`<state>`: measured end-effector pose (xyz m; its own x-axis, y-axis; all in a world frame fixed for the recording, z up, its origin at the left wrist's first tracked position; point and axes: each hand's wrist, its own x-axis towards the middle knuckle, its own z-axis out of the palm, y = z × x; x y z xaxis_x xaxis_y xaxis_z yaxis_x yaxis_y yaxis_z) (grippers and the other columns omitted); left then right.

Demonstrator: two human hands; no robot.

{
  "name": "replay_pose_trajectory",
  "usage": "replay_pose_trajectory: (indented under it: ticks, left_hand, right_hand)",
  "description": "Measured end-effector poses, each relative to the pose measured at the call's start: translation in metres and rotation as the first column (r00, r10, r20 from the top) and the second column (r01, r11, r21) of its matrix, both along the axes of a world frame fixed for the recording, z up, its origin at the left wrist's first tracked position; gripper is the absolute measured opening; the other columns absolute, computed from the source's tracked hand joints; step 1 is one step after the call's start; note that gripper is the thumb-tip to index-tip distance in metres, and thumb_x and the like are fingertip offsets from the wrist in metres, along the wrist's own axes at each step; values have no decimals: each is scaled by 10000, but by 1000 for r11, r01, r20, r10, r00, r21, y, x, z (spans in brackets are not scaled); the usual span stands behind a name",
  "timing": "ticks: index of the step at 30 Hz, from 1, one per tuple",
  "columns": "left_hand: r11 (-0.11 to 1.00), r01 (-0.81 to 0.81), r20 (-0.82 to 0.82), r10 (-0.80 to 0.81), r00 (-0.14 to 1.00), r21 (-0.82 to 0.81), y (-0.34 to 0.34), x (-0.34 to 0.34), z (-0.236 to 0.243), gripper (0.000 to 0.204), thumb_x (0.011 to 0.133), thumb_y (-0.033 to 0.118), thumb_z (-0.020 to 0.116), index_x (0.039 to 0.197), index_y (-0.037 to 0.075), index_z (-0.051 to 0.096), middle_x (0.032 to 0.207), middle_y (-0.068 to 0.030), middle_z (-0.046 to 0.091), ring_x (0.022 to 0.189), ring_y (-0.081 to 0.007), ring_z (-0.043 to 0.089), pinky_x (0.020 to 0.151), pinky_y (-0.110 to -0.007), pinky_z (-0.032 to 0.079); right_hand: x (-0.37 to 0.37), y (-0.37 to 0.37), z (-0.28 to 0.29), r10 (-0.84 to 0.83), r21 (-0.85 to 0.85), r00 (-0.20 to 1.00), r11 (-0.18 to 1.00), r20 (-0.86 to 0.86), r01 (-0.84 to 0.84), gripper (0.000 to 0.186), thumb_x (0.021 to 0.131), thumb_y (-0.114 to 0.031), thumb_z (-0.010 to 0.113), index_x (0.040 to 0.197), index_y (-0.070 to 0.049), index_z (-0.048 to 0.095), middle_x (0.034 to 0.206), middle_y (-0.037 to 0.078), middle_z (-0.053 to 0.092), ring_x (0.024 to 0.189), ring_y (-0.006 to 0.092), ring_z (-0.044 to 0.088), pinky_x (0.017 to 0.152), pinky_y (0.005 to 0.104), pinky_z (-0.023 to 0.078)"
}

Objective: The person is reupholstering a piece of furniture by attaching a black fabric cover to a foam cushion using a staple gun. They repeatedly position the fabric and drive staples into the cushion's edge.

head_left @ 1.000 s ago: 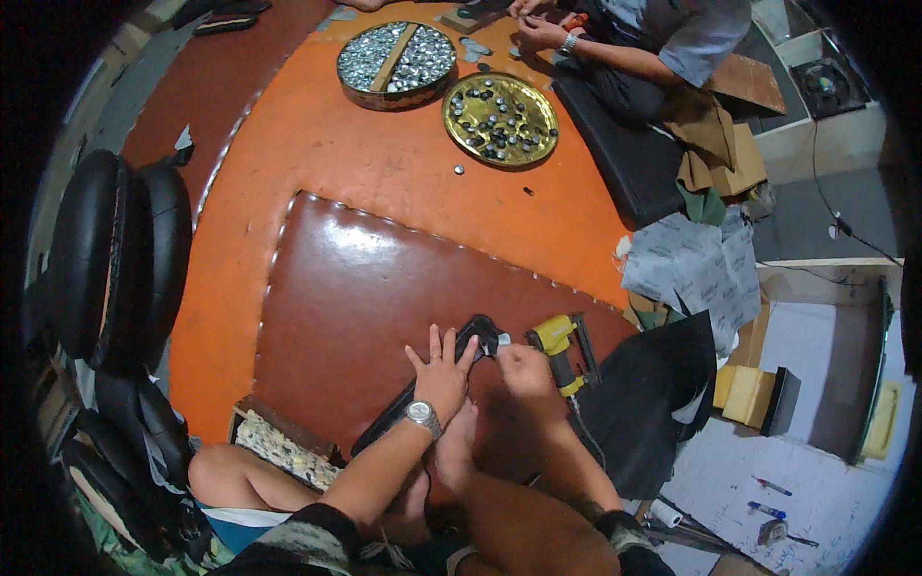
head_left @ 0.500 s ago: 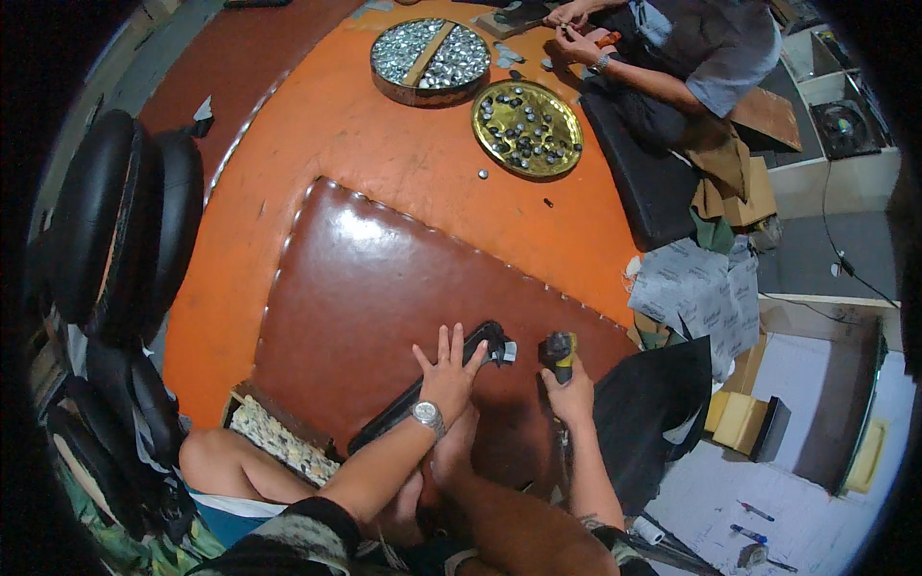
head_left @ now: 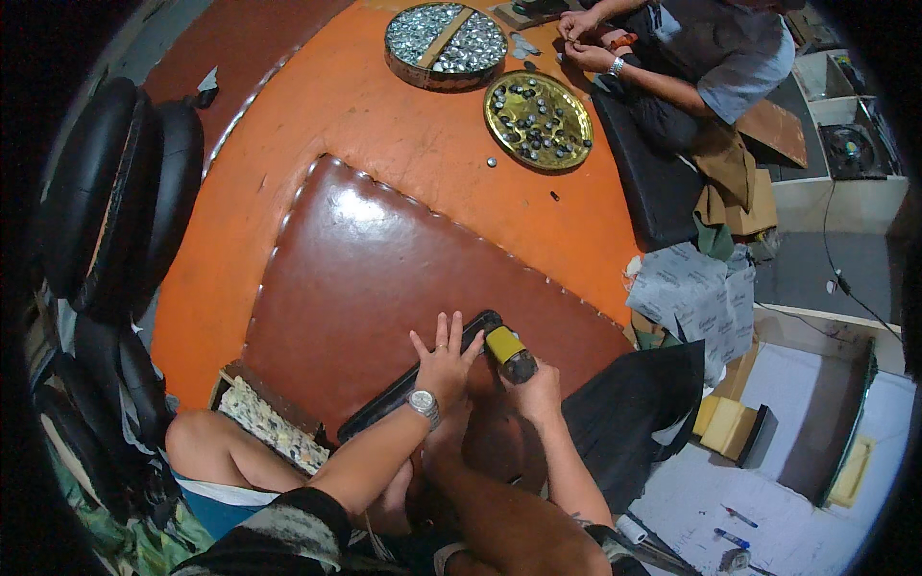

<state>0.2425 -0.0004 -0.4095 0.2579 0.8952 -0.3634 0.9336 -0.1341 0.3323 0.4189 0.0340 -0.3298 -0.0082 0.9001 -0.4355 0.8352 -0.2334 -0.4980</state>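
My left hand (head_left: pixel 444 369), with a watch on its wrist, lies flat with fingers spread on a long black padded strip (head_left: pixel 379 408) set slantwise across a brown leather-covered panel (head_left: pixel 327 278). My right hand (head_left: pixel 538 392) is closed round a yellow-and-black tool that looks like a staple gun (head_left: pixel 509 353). Its yellow part reaches the strip's far end, just right of my left fingers; whether it touches cannot be made out. My bare leg (head_left: pixel 519 509) and foot lie below my hands, covering part of the panel.
Ahead, on an orange surface (head_left: pixel 403 139), stand a round tin of silvery buttons (head_left: pixel 423 72) and a gold tray (head_left: pixel 499 139) of loose ones. A co-worker (head_left: pixel 663 77) sits far right. Black padded rings (head_left: pixel 91 192) stack at left; black sheeting (head_left: pixel 643 403) lies right.
My right hand has moved left with the staple gun, tilting it over the strip's far end. My left hand stays spread on the strip. The whole view has shifted slightly.
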Motion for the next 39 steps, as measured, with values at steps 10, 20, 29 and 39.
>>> replay_pose_trajectory:
  ticks: [10, 20, 29, 39]
  left_hand:
    - [999, 23, -36, -22, 999, 23, -1, 0, -3, 887, 816, 411, 830, 1597, 231, 449, 1752, -263, 142, 1612, -491, 157, 1118, -848, 264]
    - [998, 41, -83, -45, 996, -45, 1, 2, -4, 654, 903, 269, 731, 1522, 242, 522, 1757, -251, 140, 1612, -507, 154, 1099, -876, 242]
    - [951, -297, 364, 309, 879, -90, -42, -62, 21, 601, 916, 152, 692, 1498, 51, 581, 1452, -183, 577, 1365, -387, 522, 1146, -499, 447]
    - [889, -456, 428, 399, 811, 36, 13, -20, 17, 281, 996, 306, 686, 977, 27, 721, 996, -187, 698, 972, -407, 677, 868, -510, 543]
  right_hand:
    - [-6, 10, -3, -22, -110, 995, 993, 102, 33, 437, 816, -328, 853, 1168, -83, 769, 1006, 236, 774, 996, 432, 742, 888, 523, 589]
    - [-10, 8, -2, 228, -248, 955, 952, 189, -178, 495, 814, -392, 851, 1220, -122, 758, 1075, 206, 782, 1046, 418, 741, 929, 537, 585]
    - [39, -38, -3, -131, 121, 979, 986, 156, 113, 551, 820, -250, 859, 1329, -150, 675, 1089, 230, 757, 1003, 451, 737, 871, 523, 583]
    - [0, -64, -42, 333, 230, 943, 918, 3, -325, 519, 890, -102, 663, 1403, -33, 627, 1383, 171, 646, 1286, 430, 573, 1074, 552, 455]
